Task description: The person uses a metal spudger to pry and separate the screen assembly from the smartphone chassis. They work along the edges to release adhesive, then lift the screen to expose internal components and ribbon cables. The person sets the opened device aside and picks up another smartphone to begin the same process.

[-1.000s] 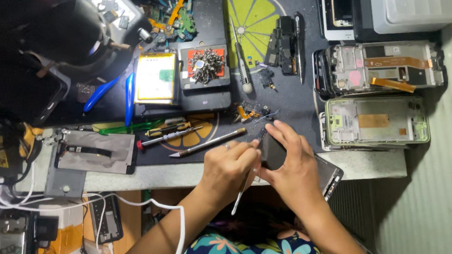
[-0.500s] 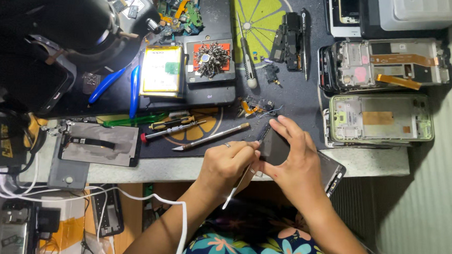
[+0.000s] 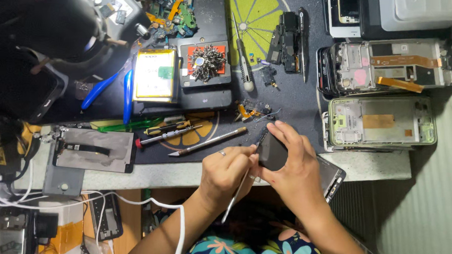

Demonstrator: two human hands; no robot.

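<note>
My right hand (image 3: 293, 164) grips a small dark flat phone part (image 3: 272, 151), tilted up near the front edge of the dark work mat (image 3: 284, 89). My left hand (image 3: 226, 173) holds a thin metal tool (image 3: 236, 194) like a pen, its upper end at the left side of the dark part and its other end pointing back toward me. Both hands touch over the mat's front edge. A phone (image 3: 331, 176) lies under my right wrist, partly hidden.
Two opened phone frames (image 3: 381, 122) (image 3: 389, 63) lie at the right. A battery (image 3: 154, 80), a black pad with a heap of screws (image 3: 206, 63), blue-handled pliers (image 3: 107, 87), a screwdriver (image 3: 166, 135) and a metal blade tool (image 3: 210, 140) sit on the mat. A microscope (image 3: 51, 25) stands at upper left.
The view has shifted slightly. My hands stay together on the dark part, and the thin tool has tilted a little.
</note>
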